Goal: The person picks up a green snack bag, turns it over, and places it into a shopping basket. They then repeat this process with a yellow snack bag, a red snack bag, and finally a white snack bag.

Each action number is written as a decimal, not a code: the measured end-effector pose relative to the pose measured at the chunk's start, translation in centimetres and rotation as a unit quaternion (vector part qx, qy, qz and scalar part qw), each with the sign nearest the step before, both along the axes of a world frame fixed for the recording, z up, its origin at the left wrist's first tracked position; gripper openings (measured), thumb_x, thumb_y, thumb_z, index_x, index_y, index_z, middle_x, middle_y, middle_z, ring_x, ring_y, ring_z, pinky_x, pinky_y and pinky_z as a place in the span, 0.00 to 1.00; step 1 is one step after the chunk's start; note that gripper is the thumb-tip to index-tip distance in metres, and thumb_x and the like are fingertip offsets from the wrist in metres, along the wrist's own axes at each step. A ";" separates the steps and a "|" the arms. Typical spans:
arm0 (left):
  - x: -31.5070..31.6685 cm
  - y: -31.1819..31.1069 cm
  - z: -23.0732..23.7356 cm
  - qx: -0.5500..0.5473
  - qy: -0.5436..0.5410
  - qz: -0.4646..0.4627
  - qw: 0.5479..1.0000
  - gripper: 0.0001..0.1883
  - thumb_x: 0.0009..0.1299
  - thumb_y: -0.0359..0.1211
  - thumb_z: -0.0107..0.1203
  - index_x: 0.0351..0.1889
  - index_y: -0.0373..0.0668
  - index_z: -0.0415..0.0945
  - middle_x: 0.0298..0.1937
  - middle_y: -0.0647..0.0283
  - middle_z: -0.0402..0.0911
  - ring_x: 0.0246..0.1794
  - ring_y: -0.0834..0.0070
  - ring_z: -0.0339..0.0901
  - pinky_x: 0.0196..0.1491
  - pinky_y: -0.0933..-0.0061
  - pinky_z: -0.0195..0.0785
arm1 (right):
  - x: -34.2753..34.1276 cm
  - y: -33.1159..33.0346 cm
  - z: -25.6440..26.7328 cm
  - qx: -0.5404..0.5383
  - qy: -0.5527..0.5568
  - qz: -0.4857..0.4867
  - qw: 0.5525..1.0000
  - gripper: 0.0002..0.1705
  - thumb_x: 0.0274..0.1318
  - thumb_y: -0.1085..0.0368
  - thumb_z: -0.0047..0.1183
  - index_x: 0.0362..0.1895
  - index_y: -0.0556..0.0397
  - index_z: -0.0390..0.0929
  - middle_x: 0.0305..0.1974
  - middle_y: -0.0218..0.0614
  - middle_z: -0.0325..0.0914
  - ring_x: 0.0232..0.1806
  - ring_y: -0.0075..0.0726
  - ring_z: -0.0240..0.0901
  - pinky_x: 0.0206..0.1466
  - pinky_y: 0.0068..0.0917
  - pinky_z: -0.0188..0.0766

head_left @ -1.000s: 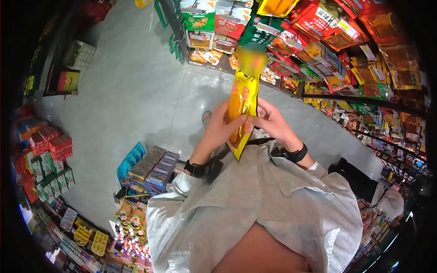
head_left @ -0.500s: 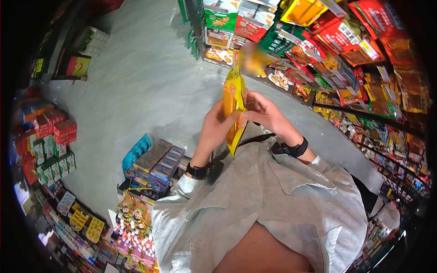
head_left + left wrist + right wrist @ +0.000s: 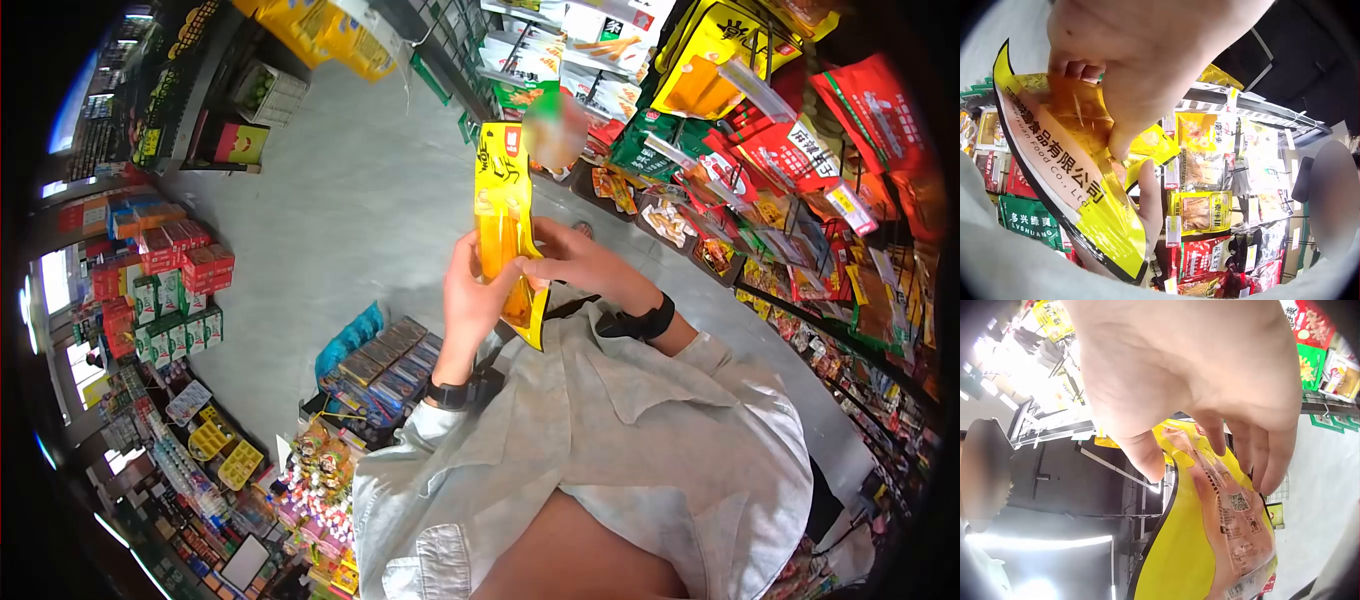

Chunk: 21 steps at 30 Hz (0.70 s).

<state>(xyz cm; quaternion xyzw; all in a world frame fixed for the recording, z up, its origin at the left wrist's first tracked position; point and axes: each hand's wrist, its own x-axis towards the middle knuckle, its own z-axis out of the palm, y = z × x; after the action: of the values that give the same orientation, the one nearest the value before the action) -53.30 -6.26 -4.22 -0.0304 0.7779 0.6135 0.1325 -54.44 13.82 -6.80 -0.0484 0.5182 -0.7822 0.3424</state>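
A long yellow snack packet (image 3: pixel 506 215) with a clear window stands upright in front of the torso in the head view, its printed front facing up. The left hand (image 3: pixel 474 290) grips its left edge, thumb across the front. On the opposite edge the right hand (image 3: pixel 580 262) pinches the packet, its thumb close to the left thumb. In the left wrist view the left hand (image 3: pixel 1129 62) curls round the packet (image 3: pixel 1054 156), with black lettering on its border. The right wrist view has the right hand (image 3: pixel 1197 375) at the packet's back (image 3: pixel 1235 512), where a square code shows.
Hanging snack bags (image 3: pixel 710 75) fill the rack at the upper right. Stacked boxes (image 3: pixel 385 370) stand on a low display at the lower left, near the left elbow. Cartons (image 3: pixel 180 300) are piled farther left. Grey floor (image 3: pixel 330 210) lies between the displays.
The packet has turned from a tilted, edge-on pose so that its front faces the head camera. Both hands still hold it. The head view has shifted, moving the shelves and boxes rightward.
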 end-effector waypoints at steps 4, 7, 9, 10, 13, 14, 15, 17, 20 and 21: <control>-1.7 2.9 -0.3 -0.001 -0.022 -0.016 1.000 0.26 0.68 0.29 0.65 0.64 0.34 0.71 0.53 0.57 0.85 0.54 0.73 0.82 0.58 0.70 0.73 | -0.8 2.8 -1.1 -0.010 0.012 -0.049 0.999 0.39 0.65 0.60 0.62 0.73 0.60 0.59 0.69 0.42 0.66 0.61 0.36 0.75 0.64 0.31 0.71; -2.8 4.9 -0.9 0.021 -0.037 -0.046 0.998 0.25 0.69 0.29 0.63 0.64 0.34 0.73 0.52 0.57 0.85 0.53 0.73 0.82 0.57 0.69 0.74 | -0.5 5.1 -2.2 -0.007 0.027 -0.091 0.995 0.39 0.65 0.61 0.62 0.74 0.60 0.58 0.70 0.43 0.65 0.64 0.39 0.74 0.65 0.33 0.70; -3.5 6.2 -1.2 0.029 -0.043 -0.076 0.996 0.23 0.70 0.29 0.61 0.63 0.36 0.74 0.51 0.58 0.86 0.51 0.73 0.83 0.56 0.69 0.74 | -0.3 6.6 -1.9 0.005 0.036 -0.112 0.993 0.40 0.65 0.62 0.61 0.74 0.61 0.57 0.71 0.43 0.64 0.66 0.40 0.73 0.67 0.34 0.69; -4.0 6.7 -1.4 0.031 -0.045 -0.094 0.994 0.23 0.70 0.30 0.61 0.63 0.37 0.75 0.49 0.58 0.87 0.50 0.72 0.84 0.55 0.69 0.75 | -0.2 7.2 -1.5 0.010 0.028 -0.124 0.992 0.40 0.65 0.62 0.61 0.74 0.61 0.56 0.71 0.43 0.64 0.66 0.40 0.72 0.67 0.34 0.69; -5.6 8.1 -1.9 -0.014 -0.028 -0.160 0.987 0.23 0.70 0.31 0.60 0.63 0.41 0.75 0.46 0.57 0.88 0.49 0.68 0.86 0.54 0.68 0.76 | 0.2 8.3 -0.3 0.015 0.016 -0.166 0.986 0.41 0.64 0.63 0.62 0.75 0.60 0.56 0.71 0.43 0.63 0.67 0.41 0.71 0.68 0.36 0.69; -6.1 8.5 -2.0 -0.037 -0.019 -0.184 0.982 0.23 0.69 0.32 0.60 0.64 0.42 0.76 0.45 0.56 0.88 0.49 0.66 0.87 0.53 0.67 0.76 | 0.4 8.5 -0.3 0.011 0.014 -0.184 0.983 0.41 0.64 0.63 0.62 0.75 0.59 0.55 0.71 0.43 0.63 0.67 0.42 0.71 0.68 0.37 0.69; -6.6 9.0 -1.9 -0.048 -0.001 -0.203 0.978 0.24 0.69 0.33 0.60 0.64 0.43 0.75 0.45 0.55 0.88 0.48 0.63 0.87 0.52 0.66 0.76 | 0.6 8.6 -0.4 0.007 0.012 -0.202 0.979 0.41 0.64 0.64 0.62 0.75 0.59 0.55 0.71 0.43 0.63 0.68 0.42 0.70 0.68 0.37 0.69; -7.5 10.1 -1.3 -0.066 0.036 -0.240 0.968 0.25 0.69 0.34 0.61 0.65 0.44 0.75 0.44 0.52 0.87 0.48 0.56 0.87 0.51 0.64 0.77 | 1.1 8.5 -0.6 -0.012 0.017 -0.245 0.969 0.41 0.64 0.64 0.62 0.75 0.57 0.54 0.70 0.43 0.63 0.69 0.41 0.68 0.68 0.38 0.68; -8.7 10.4 0.3 -0.107 0.064 -0.308 0.943 0.22 0.71 0.34 0.61 0.61 0.36 0.75 0.45 0.53 0.87 0.46 0.62 0.87 0.50 0.68 0.76 | 1.5 7.7 -0.9 -0.015 0.005 -0.293 0.956 0.41 0.63 0.65 0.63 0.75 0.55 0.54 0.69 0.41 0.64 0.69 0.38 0.67 0.68 0.38 0.69; -9.1 10.1 0.0 -0.109 0.078 -0.322 0.937 0.23 0.70 0.34 0.63 0.61 0.36 0.75 0.45 0.53 0.87 0.47 0.61 0.87 0.50 0.67 0.76 | 1.4 7.2 -0.9 -0.013 -0.001 -0.305 0.952 0.42 0.63 0.66 0.63 0.75 0.55 0.54 0.69 0.40 0.64 0.68 0.36 0.66 0.67 0.37 0.69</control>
<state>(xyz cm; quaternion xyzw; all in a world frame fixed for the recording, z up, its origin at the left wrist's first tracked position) -62.42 3.86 -4.18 0.2551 0.8162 0.4500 0.2575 -53.03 21.06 -7.71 0.1084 0.4980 -0.8560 0.0872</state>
